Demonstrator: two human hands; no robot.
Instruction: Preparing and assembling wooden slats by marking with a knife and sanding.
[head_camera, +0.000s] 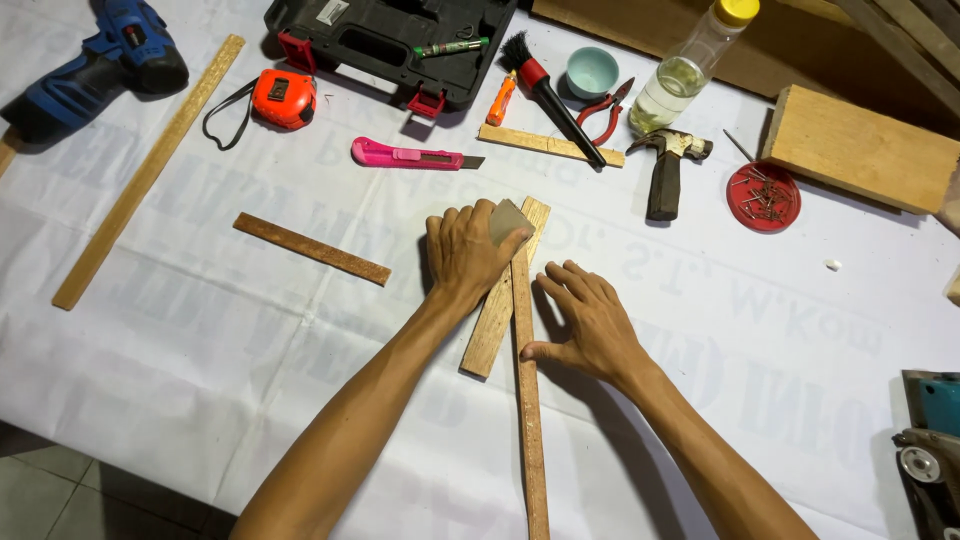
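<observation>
Wooden slats (505, 300) crossed: left hand (465, 255) presses grey sandpaper (510, 222) on top, right hand (590, 320) flat, fingers spread, steadying beside; loose hold could let slats skid.

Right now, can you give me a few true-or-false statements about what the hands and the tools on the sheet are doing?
1. The left hand presses a small grey sanding pad onto a pale wooden strip. True.
2. The right hand holds the hammer with the black handle. False: it rests flat beside a long narrow brown wooden strip; the hammer lies apart.
3. The pink utility knife lies untouched. True.
4. The round red lid is empty. False: it holds nails.
</observation>
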